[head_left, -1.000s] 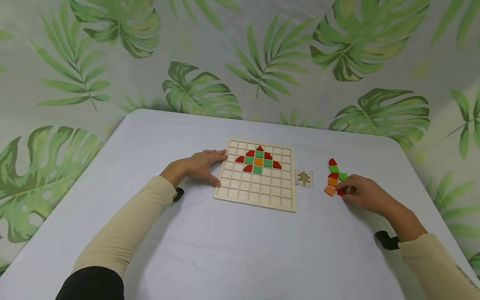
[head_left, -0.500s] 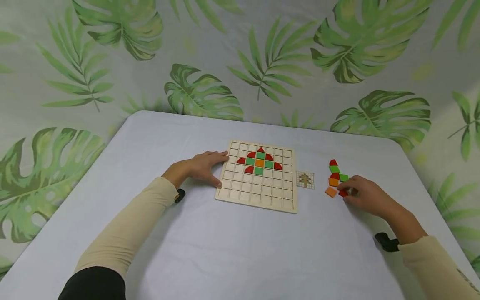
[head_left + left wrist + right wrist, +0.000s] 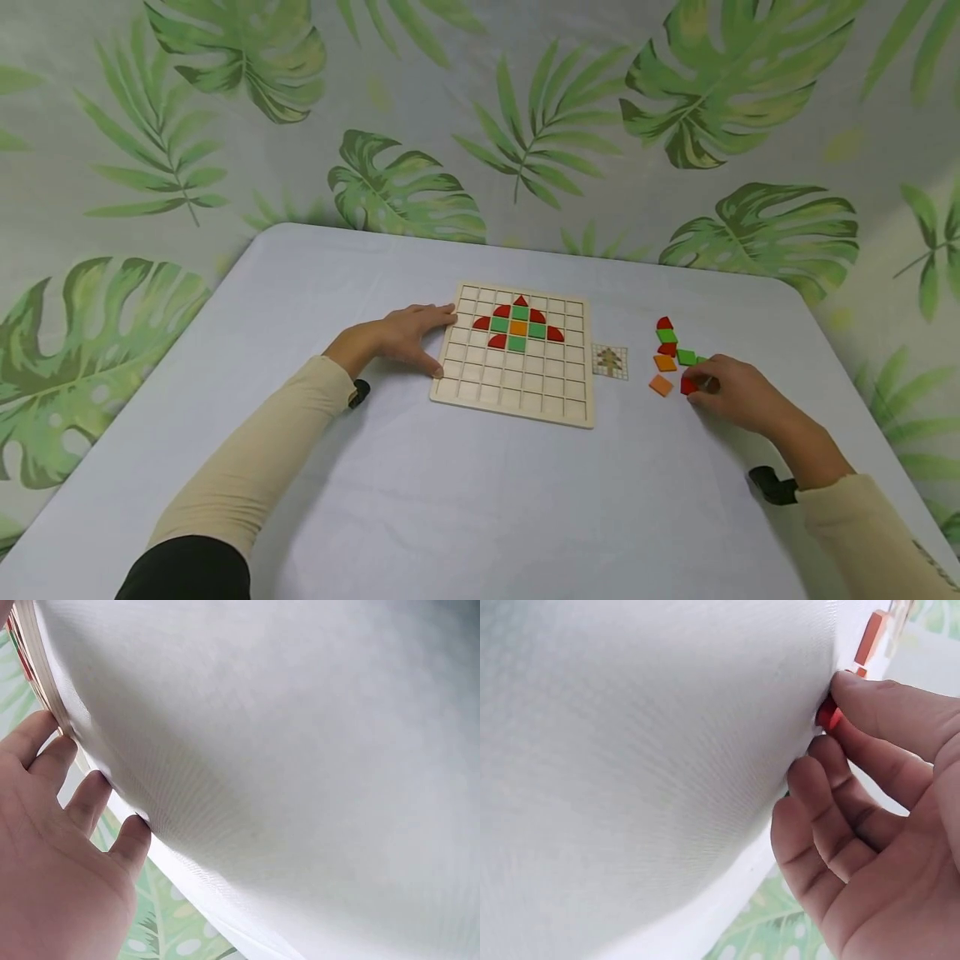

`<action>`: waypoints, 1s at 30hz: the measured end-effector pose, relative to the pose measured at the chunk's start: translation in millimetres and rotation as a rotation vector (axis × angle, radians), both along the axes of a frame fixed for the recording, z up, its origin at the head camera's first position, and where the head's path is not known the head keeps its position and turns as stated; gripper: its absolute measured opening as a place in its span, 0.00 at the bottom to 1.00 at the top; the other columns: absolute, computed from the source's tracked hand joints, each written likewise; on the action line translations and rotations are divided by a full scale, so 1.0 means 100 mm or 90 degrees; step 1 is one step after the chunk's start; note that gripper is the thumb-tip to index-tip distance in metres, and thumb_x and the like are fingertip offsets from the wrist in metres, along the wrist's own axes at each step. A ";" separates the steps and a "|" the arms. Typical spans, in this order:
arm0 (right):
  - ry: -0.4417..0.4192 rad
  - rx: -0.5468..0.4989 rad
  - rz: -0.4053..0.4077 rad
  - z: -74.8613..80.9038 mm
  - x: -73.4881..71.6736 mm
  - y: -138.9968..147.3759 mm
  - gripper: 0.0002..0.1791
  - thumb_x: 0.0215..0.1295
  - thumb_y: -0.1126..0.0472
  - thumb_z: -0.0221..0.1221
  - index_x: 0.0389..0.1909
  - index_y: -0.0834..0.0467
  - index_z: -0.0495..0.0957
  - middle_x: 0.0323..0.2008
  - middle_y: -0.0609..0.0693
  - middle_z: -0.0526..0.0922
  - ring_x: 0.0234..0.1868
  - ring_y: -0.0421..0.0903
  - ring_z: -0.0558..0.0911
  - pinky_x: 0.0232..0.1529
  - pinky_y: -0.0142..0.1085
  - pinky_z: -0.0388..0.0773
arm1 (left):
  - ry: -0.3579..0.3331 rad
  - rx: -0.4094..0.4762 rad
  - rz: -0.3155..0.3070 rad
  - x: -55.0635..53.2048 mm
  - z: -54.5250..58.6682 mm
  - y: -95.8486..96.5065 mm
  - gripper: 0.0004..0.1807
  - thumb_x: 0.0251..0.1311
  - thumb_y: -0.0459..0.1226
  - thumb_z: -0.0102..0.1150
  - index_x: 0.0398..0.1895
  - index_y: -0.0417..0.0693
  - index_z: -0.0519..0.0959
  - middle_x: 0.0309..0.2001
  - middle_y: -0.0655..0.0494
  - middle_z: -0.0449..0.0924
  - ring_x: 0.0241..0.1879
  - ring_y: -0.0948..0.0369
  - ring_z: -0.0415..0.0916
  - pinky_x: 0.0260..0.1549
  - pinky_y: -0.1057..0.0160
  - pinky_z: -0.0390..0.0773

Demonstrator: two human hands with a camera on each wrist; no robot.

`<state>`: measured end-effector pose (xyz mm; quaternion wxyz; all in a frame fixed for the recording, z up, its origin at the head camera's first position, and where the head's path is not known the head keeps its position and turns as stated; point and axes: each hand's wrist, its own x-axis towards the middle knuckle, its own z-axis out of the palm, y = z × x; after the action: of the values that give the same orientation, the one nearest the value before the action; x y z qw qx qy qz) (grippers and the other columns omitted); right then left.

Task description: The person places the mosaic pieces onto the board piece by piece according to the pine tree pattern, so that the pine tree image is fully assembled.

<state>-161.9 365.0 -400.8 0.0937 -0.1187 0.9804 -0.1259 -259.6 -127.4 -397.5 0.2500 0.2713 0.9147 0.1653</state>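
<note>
A square wooden grid board (image 3: 517, 392) lies on the table, with a pattern of red, green and orange pieces set in its upper cells. Against the board's left edge rests my left hand (image 3: 408, 335), fingers and thumb spread; the left wrist view shows its fingertips (image 3: 133, 829) at table level. To the right, my right hand (image 3: 738, 396) pinches a red piece (image 3: 827, 712) between thumb and index finger, down at the tabletop. Close by are orange tiles (image 3: 661, 385), a green tile (image 3: 686, 357) and another green tile (image 3: 702, 361) partly hidden by this hand.
Between board and loose pieces lies a small gridded card (image 3: 611, 362) with a brown tree-like figure. Further up the loose row are a red piece (image 3: 664, 322) and a green tile (image 3: 667, 336). Leaf-patterned cloth (image 3: 405, 183) hangs behind the white table (image 3: 480, 500).
The red piece under my right fingers has shifted slightly right, apart from the orange tiles. A second green tile now shows beside the hand. My left hand stays at the board's edge.
</note>
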 end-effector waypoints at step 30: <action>0.169 -0.069 0.053 0.07 0.11 -0.05 0.16 0.53 0.68 0.70 0.45 0.63 0.83 0.37 0.53 0.83 0.32 0.43 0.77 0.27 0.28 0.72 | 0.002 -0.001 -0.002 -0.02 0.00 -0.01 0.54 0.51 0.54 0.72 0.79 0.56 0.54 0.82 0.61 0.41 0.81 0.48 0.39 0.76 0.40 0.46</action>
<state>-150.8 360.3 -394.0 -0.0382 -0.1800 0.9702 -0.1577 -261.2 -128.4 -397.9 0.2488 0.2726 0.9149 0.1635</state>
